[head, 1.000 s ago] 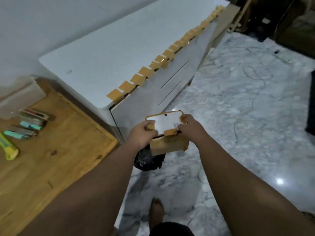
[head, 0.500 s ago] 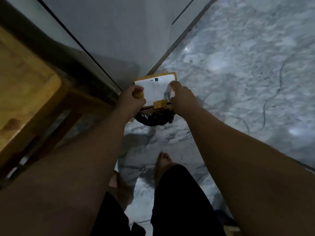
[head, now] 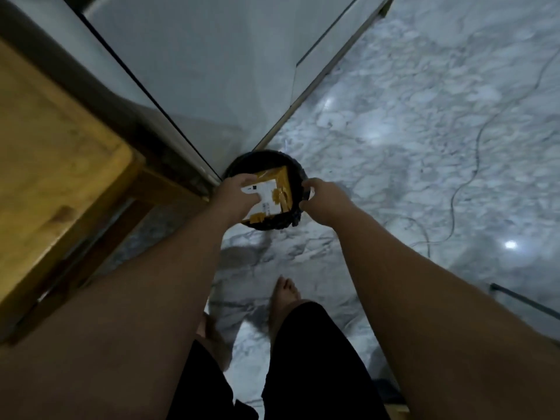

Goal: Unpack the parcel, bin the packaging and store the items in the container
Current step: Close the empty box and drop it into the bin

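Observation:
A small round black bin [head: 295, 168] stands on the marble floor at the corner of the white cabinet. The brown cardboard parcel box [head: 274, 194], with a white label and tan tape, sits tilted inside the bin's mouth. My left hand [head: 239, 197] lies on the box's left side, with its fingers on the label. My right hand [head: 321, 201] grips the bin's right rim with curled fingers, apart from the box.
A wooden table [head: 54, 165] fills the left side, its corner and leg close to the bin. The white cabinet [head: 212, 62] rises behind the bin. My bare feet [head: 285, 295] stand on the marble floor [head: 409, 147], and a thin cable trails across it at the right.
The box has gone down from above the bin into its mouth. My right hand left the box and took the bin's rim. The view has tipped further down.

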